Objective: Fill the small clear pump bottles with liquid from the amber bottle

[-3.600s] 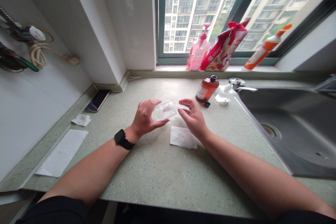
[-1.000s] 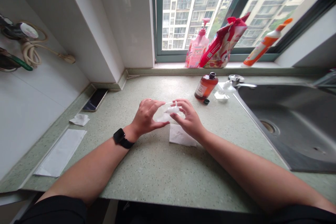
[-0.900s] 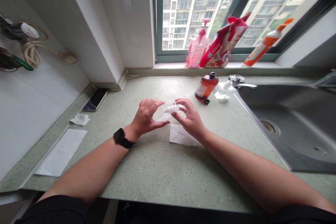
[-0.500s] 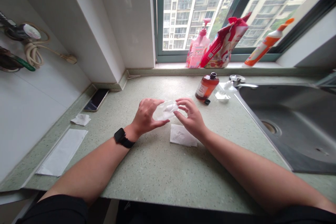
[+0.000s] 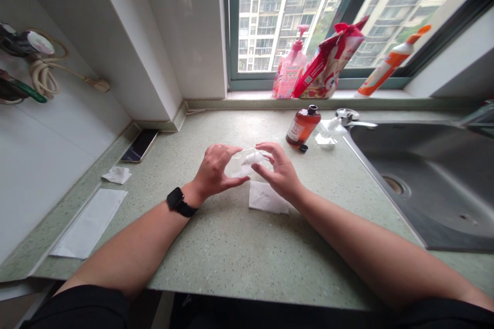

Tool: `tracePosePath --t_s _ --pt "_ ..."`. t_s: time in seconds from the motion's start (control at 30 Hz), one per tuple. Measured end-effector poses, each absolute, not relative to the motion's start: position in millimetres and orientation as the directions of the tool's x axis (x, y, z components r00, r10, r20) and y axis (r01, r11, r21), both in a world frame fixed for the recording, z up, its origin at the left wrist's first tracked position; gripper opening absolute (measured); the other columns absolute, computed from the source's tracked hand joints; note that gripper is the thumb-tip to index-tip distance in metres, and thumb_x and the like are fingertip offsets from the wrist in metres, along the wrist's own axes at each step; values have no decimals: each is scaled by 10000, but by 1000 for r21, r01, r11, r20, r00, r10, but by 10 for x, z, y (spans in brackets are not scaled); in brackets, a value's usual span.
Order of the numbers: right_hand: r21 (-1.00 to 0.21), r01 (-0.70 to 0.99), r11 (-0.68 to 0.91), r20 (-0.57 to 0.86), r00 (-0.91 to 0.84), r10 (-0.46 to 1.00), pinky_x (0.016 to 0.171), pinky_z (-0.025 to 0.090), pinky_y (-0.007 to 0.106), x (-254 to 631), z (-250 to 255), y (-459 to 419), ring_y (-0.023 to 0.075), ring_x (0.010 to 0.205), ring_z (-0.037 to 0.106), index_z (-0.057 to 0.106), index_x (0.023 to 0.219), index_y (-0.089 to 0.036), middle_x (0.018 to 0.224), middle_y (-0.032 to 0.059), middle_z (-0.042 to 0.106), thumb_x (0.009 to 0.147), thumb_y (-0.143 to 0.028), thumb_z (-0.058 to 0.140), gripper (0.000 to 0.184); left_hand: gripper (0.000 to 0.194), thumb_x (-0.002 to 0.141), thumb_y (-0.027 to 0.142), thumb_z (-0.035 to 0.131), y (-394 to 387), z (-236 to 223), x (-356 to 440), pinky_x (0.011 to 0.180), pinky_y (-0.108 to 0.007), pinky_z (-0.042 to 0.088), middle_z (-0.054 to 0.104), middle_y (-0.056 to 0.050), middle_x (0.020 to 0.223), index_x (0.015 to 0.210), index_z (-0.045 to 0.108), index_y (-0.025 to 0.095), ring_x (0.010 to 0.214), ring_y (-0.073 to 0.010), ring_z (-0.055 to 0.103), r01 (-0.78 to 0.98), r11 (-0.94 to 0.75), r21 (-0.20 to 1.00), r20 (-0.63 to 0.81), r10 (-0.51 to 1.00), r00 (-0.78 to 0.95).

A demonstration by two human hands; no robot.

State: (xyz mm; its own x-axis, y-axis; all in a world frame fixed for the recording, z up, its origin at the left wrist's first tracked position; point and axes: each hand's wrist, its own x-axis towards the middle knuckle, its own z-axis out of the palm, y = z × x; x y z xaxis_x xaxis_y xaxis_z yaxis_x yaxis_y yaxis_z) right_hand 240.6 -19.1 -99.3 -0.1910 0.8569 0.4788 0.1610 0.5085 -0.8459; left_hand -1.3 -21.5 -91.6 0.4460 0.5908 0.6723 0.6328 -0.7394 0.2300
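Observation:
My left hand is wrapped around the body of a clear pump bottle, thumb below and fingers above. The bottle's white pump head faces right, towards my right hand. Curled fingers and thumb of that hand grip around the pump head. Part of the pump is hidden by these fingers. Just below the bottle, a folded white tissue lies on the counter. Beyond my right hand stands an uncapped amber bottle of orange-red liquid, its black cap lying beside it.
Another clear pump bottle stands by the steel sink and its faucet. A phone, a crumpled tissue and a folded paper towel lie left. On the sill are a pink pump bottle, a red bag and an orange bottle.
My right hand has shifted on and off the pump head, whose nozzle has turned to different directions. My left hand keeps its hold on the bottle.

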Motion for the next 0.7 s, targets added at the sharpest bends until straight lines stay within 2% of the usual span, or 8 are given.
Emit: tracePosePath --t_s 0.17,0.33,0.43,0.7 --pt "-852 128 509 481 -195 855 1109 587 526 2401 -1001 -174 285 1338 623 686 1132 -328 1338 73 621 935 -448 798 256 671 958 659 771 -217 -904 -25 1114 -523 485 770 -122 1263 1436 587 225 1181 -332 704 659 -716 231 662 612 432" --pt "-875 83 478 444 -260 858 1127 568 526 2373 -995 -200 286 1365 602 702 1128 -325 1367 75 610 875 -423 863 315 656 961 642 768 -211 -924 -21 1159 -544 459 772 -125 1271 1435 601 220 1187 -335 697 661 -725 193 646 601 471" --pt "-886 101 453 416 -260 872 1131 554 538 2381 -985 -197 293 1373 596 701 1062 -312 1371 74 616 854 -429 881 299 666 947 631 787 -209 -940 -17 1208 -556 426 775 -115 1287 1448 607 230 1196 -333 699 666 -725 177 621 607 496" --pt "-829 143 541 483 -307 820 1079 560 491 2530 -786 -94 264 1242 632 689 1009 -308 1220 54 642 837 -408 895 287 668 961 626 774 -192 -947 -38 1230 -557 412 775 -114 1288 1476 596 240 1201 -332 699 690 -705 165 620 618 483"
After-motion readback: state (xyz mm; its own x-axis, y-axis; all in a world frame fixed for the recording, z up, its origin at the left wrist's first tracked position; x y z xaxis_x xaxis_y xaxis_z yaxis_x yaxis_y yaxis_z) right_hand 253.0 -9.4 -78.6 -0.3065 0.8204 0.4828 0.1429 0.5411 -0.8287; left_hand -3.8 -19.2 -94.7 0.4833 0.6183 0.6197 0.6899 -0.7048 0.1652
